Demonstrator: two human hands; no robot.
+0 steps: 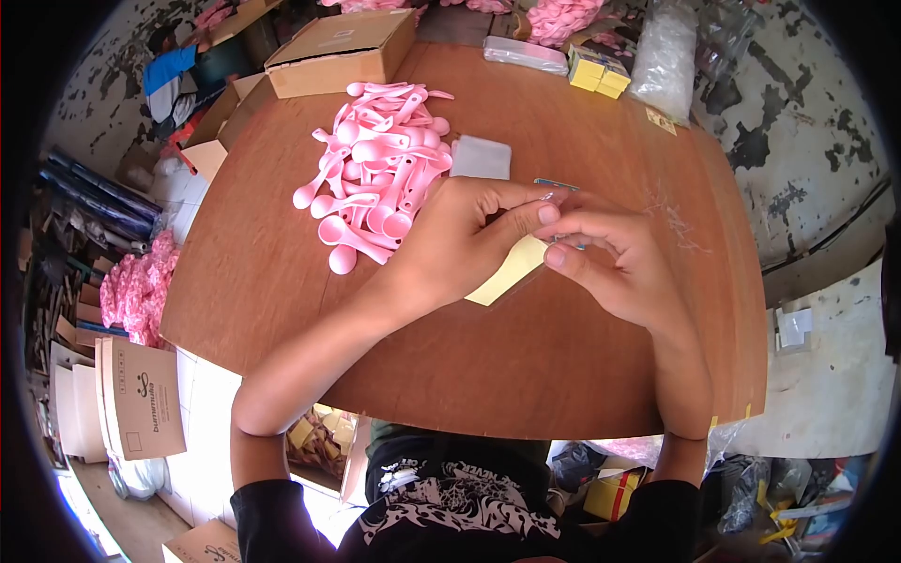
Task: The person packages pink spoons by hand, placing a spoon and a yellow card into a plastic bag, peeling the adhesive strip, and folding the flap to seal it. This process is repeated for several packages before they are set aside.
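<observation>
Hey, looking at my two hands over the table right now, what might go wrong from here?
Two possible snags. The yellow card hangs below your left hand and right hand, so it might bend or slip if your fingers shift. Also, the heap of pink spoons is loose and close beside your left hand, so a sideways sweep could scatter some.

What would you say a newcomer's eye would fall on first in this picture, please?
Most likely the heap of pink spoons, bright against the brown table and just left of centre. Next come the left hand and right hand, fingers close together near the middle, with a pale yellow piece showing between them. Behind the heap, a cardboard box stands out at the far side.
</observation>
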